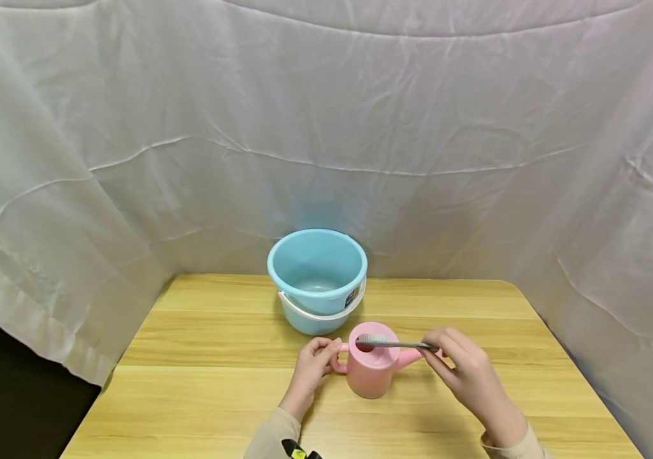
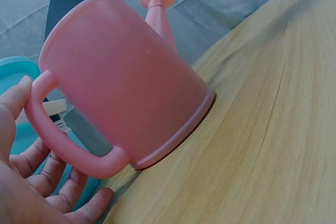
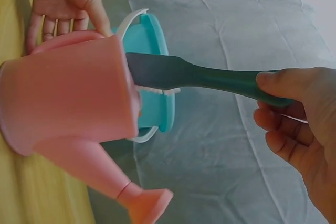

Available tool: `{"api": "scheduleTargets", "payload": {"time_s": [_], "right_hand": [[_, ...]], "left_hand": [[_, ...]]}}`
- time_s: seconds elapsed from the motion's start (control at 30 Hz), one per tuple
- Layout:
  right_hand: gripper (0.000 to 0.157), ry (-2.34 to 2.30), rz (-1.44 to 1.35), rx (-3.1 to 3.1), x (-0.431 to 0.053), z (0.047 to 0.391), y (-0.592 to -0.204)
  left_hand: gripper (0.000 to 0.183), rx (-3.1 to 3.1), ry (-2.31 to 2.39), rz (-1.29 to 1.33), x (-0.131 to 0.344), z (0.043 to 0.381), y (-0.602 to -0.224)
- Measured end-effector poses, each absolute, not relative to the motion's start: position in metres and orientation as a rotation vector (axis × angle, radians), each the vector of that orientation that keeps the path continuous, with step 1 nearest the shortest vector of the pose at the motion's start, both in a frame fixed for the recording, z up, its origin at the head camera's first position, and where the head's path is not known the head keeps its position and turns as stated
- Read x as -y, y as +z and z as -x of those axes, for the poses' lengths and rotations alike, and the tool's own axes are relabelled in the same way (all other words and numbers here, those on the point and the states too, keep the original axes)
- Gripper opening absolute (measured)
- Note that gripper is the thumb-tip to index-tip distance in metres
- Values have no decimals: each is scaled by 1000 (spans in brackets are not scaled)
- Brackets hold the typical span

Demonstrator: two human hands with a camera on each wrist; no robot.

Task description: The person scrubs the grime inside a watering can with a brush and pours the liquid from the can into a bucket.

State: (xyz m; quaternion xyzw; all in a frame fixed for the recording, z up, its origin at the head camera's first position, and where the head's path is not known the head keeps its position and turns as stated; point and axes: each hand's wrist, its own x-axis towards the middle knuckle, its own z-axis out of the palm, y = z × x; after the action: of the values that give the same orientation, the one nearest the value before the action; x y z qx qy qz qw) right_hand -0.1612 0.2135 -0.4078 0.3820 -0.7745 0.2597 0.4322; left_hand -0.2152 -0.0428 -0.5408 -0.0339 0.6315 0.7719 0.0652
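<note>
A pink watering can (image 1: 369, 381) stands upright on the table. My left hand (image 1: 309, 371) holds its loop handle (image 2: 38, 114), the thumb on top and the fingers behind the loop. Pinched near the end of its dark handle, a scrub brush (image 3: 210, 77) is in my right hand (image 1: 466, 373). The brush lies level across the can's round top opening, its head over the hole. White bristles (image 1: 373, 338) show along the head. The spout (image 3: 86, 163) points to the right, passing under the brush handle in the head view.
Behind the can stands a light blue bucket (image 1: 316, 328) with its white carrying handle (image 1: 315, 316) hanging down in front. The wooden table (image 1: 200, 382) is bordered by pale grey cloth (image 1: 326, 115) at the back and sides. A dark area (image 1: 11, 389) lies beyond the left edge.
</note>
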Motion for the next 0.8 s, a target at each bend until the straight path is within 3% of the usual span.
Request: {"api": "scheduleTargets", "payload": {"time_s": [0.8], "right_hand": [[33,765,-800,1876,-213,151,-443]], "left_hand": [[40,-1923,2317,111,44,215,-540]]}}
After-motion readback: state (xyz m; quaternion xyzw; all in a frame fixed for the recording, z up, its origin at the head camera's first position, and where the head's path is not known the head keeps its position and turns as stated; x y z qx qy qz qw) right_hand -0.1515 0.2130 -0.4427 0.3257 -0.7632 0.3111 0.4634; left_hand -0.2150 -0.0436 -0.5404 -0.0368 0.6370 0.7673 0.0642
